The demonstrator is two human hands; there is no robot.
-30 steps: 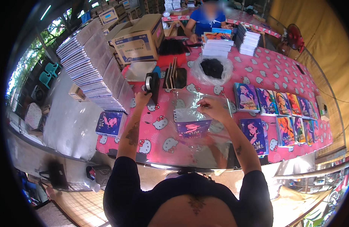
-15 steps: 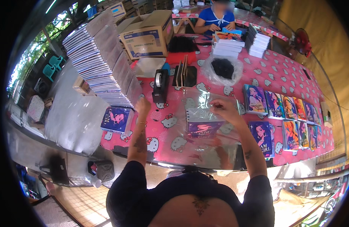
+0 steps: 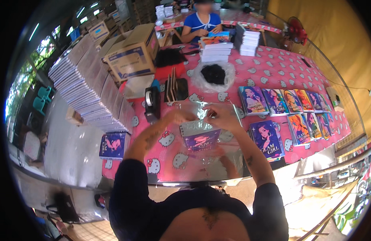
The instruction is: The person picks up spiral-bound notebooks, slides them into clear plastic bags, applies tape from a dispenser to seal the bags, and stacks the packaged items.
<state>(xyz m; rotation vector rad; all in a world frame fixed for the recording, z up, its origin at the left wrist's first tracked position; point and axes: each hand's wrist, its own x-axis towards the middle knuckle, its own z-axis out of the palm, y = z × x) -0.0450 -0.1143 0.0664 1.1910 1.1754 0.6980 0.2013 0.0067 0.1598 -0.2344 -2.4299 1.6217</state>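
A spiral notebook (image 3: 202, 140) with a purple illustrated cover lies in front of me, inside or under a glossy clear plastic sleeve (image 3: 229, 158). My right hand (image 3: 221, 116) is at the notebook's top edge, its fingers bent in a pinch on the plastic. Just left of it, my left hand (image 3: 183, 116) rests at the same edge with fingers drawn together. Glare on the plastic hides what its fingertips hold, if anything. The black tape dispenser (image 3: 152, 105) stands beyond my left forearm.
A tall stack of wrapped notebooks (image 3: 93, 86) rises at left, beside a purple notebook (image 3: 113, 145). More notebooks (image 3: 267, 138) lie in rows at right. Farther back are a cardboard box (image 3: 131, 54), a plastic bag with black contents (image 3: 213, 75) and a co-worker (image 3: 202, 24) handling notebooks.
My left hand has moved right, from beside the tall stack to the notebook's top edge, close to my right hand. My right hand stays at the plastic. The whole view has shifted.
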